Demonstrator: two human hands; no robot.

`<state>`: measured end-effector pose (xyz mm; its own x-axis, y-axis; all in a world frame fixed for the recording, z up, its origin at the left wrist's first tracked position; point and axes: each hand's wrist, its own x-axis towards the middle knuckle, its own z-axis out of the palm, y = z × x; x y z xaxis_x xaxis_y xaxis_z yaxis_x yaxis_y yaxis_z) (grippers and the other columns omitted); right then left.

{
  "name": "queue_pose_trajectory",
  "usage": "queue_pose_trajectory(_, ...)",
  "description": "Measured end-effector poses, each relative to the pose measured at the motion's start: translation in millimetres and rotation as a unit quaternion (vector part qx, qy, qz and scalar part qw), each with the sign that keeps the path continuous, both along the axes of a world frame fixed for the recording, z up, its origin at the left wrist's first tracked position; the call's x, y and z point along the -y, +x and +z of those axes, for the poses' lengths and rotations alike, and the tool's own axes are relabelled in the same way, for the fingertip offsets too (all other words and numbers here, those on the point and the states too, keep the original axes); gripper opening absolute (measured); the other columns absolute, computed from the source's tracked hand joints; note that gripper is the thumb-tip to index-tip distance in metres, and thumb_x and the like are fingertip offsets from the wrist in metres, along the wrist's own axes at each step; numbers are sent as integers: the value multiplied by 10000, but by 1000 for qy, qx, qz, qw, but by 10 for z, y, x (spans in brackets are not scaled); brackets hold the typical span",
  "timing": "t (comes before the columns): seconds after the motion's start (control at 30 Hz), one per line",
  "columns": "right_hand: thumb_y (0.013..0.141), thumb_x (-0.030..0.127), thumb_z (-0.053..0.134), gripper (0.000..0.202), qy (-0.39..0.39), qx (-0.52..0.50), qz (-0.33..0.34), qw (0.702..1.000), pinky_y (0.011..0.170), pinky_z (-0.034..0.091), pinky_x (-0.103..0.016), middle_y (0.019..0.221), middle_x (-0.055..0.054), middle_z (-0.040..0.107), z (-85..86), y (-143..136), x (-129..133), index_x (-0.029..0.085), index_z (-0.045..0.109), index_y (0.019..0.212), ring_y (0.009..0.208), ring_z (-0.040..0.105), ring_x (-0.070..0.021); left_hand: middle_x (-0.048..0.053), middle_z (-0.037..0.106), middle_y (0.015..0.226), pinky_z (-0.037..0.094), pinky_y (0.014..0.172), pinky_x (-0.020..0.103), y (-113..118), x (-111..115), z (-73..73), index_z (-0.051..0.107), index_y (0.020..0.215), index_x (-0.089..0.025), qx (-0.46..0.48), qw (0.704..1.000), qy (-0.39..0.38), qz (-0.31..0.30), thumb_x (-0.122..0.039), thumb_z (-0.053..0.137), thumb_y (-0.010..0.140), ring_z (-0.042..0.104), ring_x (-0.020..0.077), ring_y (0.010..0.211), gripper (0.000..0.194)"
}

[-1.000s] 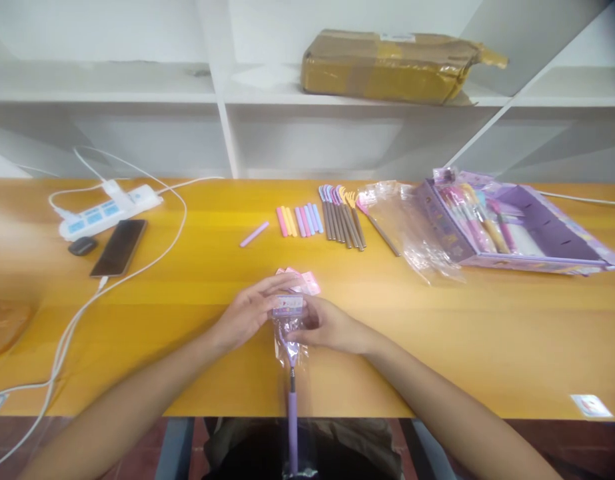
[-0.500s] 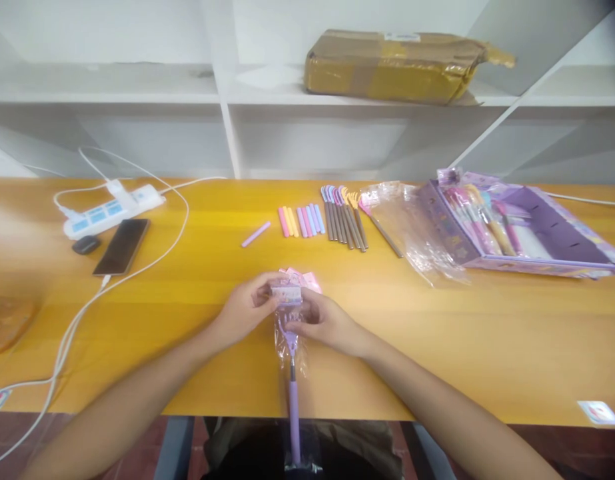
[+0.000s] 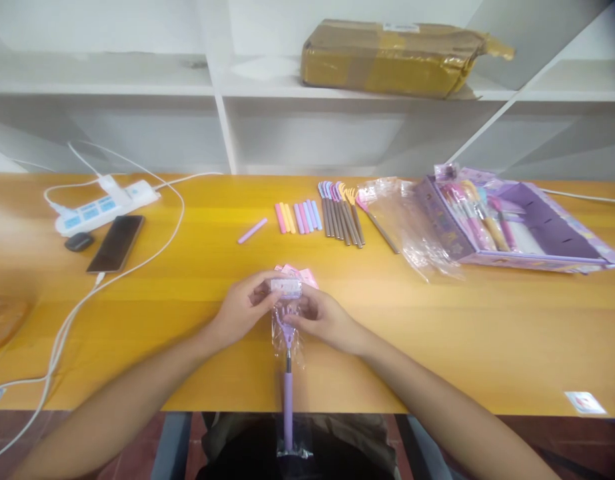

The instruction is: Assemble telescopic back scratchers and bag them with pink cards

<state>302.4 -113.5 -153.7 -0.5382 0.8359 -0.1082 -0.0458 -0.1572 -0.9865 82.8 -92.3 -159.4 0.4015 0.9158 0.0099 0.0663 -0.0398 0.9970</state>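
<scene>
Between my hands is a purple back scratcher with a claw head and a metal neck, inside a clear plastic bag. Its handle points toward me, past the table's front edge. My left hand pinches a small printed card at the top of the bag. My right hand grips the bag from the other side, its thumb by the claw head; some of its fingers are hidden. Behind the hands lie several pink cards, partly covered.
Several metal claw rods and coloured handle tubes lie at the back, one purple tube apart. Rightward are plastic bags and a purple box. Leftward are a phone, power strip and white cables. A taped parcel sits on the shelf.
The view has shifted slightly, so the scene sits a little higher and further left. Both hands keep the same hold on the bagged back scratcher and its card.
</scene>
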Motion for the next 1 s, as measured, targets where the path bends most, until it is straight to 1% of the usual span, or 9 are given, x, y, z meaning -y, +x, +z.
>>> queue_pose_trajectory(0.17,936,359,760,449,10,-7,6,1000,866,593,-306,1109,-64,739,20,-2,19,187,596,1316,908,704,-151,73,727,1160,547,936,328,-13,1,15,738,1200,-233,-25,997,66,44,-395,698,1000,688,215,1042,260)
queue_pose_trajectory(0.27,935,380,761,420,16,-3,1,1000,900,597,-327,1098,-57,735,6,-9,24,196,603,1277,905,696,-153,58,695,1031,527,838,310,-19,-8,39,755,1074,-221,-55,993,96,40,-406,691,1003,661,194,919,208)
queue_pose_trajectory(0.47,920,418,786,386,11,-3,-8,1000,917,596,-340,1013,-35,712,-23,-17,33,203,591,1175,918,689,-165,46,672,993,488,843,306,-29,-28,148,722,1006,-210,-108,987,121,12,-412,647,1027,638,193,930,217)
queue_pose_trajectory(0.57,930,420,776,373,19,-10,-15,1000,828,589,-293,974,-23,701,-19,-20,33,204,586,1168,857,669,-144,45,665,985,469,844,300,-41,-17,191,705,988,-204,-128,982,142,-8,-431,587,1056,629,191,928,265)
queue_pose_trajectory(0.63,932,427,773,376,17,-4,-17,1000,697,557,-245,936,-9,691,-7,-22,36,205,581,1168,736,624,-110,47,663,991,463,859,301,-41,0,192,700,982,-204,-135,979,151,-15,-434,558,1068,627,192,945,283)
queue_pose_trajectory(0.7,931,439,774,390,7,10,-12,1000,551,479,-210,868,13,666,7,-23,45,203,574,1168,600,539,-76,39,657,977,460,853,296,-33,17,165,683,965,-204,-136,980,147,-5,-434,596,1049,622,188,935,260)
queue_pose_trajectory(0.77,934,455,767,402,1,26,-3,1000,472,415,-201,818,29,644,17,-27,58,200,569,1172,529,474,-60,17,634,919,452,802,281,-19,31,119,623,903,-203,-130,983,130,20,-432,672,1004,598,172,867,255)
queue_pose_trajectory(0.9,925,490,770,412,15,53,4,998,455,424,-202,817,19,659,18,-38,78,199,574,1141,535,492,-67,-32,533,801,412,717,254,4,37,29,446,797,-211,-114,987,88,66,-397,730,954,505,134,749,375)
queue_pose_trajectory(1.0,930,544,747,431,1,58,-1,998,446,447,-209,804,19,661,2,-52,74,197,576,1120,533,523,-78,-40,519,804,427,693,243,13,33,2,405,810,-218,-83,993,39,77,-415,760,924,508,124,736,421)
